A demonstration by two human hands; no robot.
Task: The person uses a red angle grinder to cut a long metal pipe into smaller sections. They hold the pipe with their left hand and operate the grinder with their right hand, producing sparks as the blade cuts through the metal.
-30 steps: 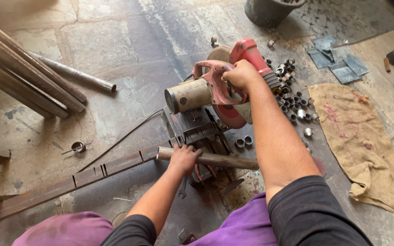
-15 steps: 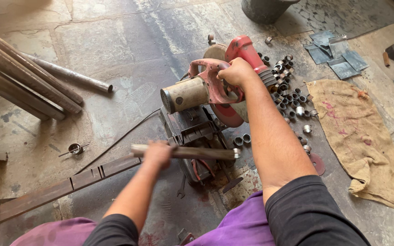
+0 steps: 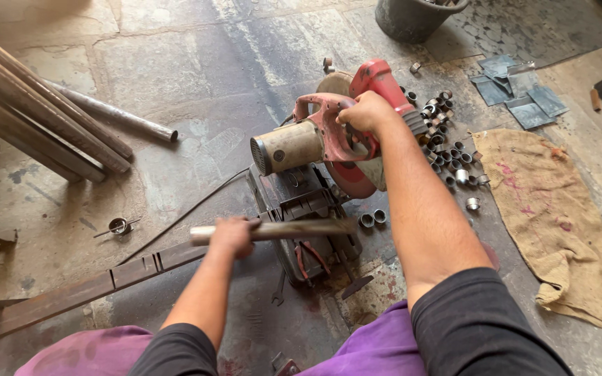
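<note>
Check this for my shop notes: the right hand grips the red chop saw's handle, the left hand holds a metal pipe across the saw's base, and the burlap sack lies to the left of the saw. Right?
Not quite. The head view shows the burlap sack to the right of the red chop saw, not the left. The rest holds: the right hand has its grip on the saw's handle, and the left hand holds the metal pipe across the saw's base.

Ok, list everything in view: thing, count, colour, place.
chop saw: one, red, centre floor
held pipe: one, grey-brown, across saw base
long pipes: several, grey, upper left
cut rings: many, grey, right of saw
sack cloth: one, tan, right
bucket: one, dark, top
metal plates: several, grey, upper right
flat bar: one, rusty, lower left
left hand: gripping held pipe
right hand: on saw handle
</note>
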